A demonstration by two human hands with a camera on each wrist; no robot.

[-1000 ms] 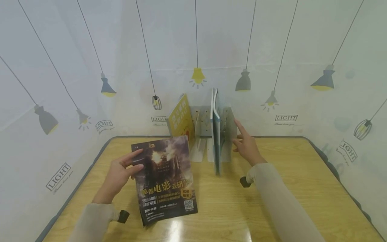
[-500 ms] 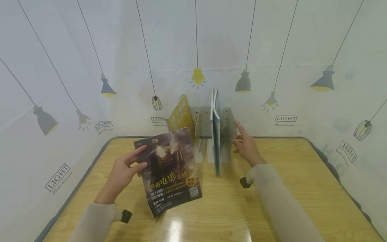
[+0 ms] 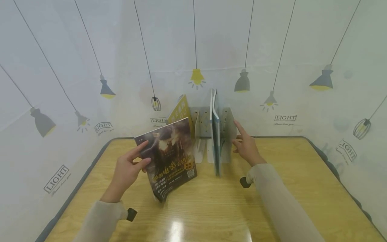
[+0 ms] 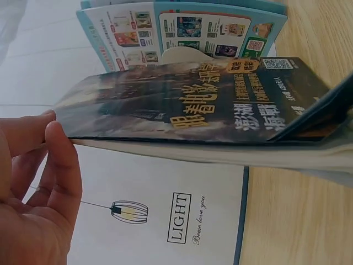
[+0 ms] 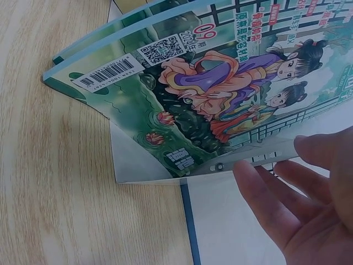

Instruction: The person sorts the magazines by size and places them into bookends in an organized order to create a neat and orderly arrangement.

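My left hand (image 3: pixel 127 171) pinches the upper left edge of a dark magazine (image 3: pixel 172 154) between thumb and fingers. The magazine is tilted in front of a metal book rack (image 3: pixel 202 122), its lower corner curling. In the left wrist view, the dark cover (image 4: pixel 182 105) shows with its page edges facing the camera. My right hand (image 3: pixel 248 148) holds the rack's right end plate (image 3: pixel 229 127) at its edge with thumb and fingers. Two thin blue-edged magazines (image 3: pixel 216 141) stand upright inside that plate. The right wrist view shows an illustrated cover (image 5: pixel 220 94) on the nearer one.
A yellow book (image 3: pixel 178 112) leans at the rack's left end, partly hidden by the dark magazine. The rack stands at the back of a wooden table (image 3: pixel 205 208), close to a lamp-printed white cloth (image 3: pixel 169 40). Dark edging borders the table.
My left hand has moved forward and slightly right, raising the dark magazine toward the rack and tilting it. It now covers more of the yellow book. My right hand stays put.
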